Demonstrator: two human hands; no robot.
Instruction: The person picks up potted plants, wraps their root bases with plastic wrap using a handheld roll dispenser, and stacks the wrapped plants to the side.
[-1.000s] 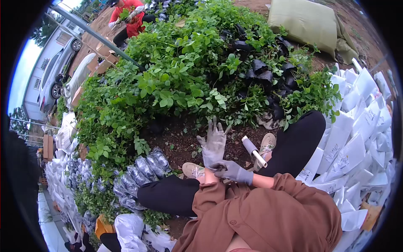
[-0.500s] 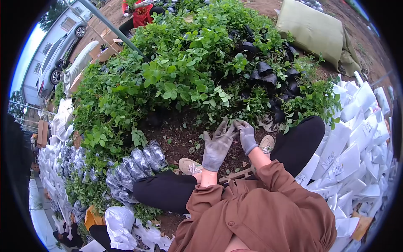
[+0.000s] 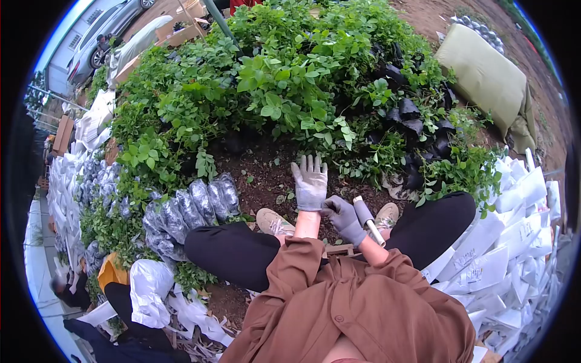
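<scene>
Right hand (image 3: 345,222) dropped down by cuff (image 3: 310,206) of left hand (image 3: 311,184), fingers curled, can't tell if pinching, left's splayed wide

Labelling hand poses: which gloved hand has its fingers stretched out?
The left hand: its fingers point straight away from the body, while the right hand has bent fingers.

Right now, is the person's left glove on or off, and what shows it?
On: the grey glove covers the whole left hand, and bare forearm shows just below its cuff.
</scene>
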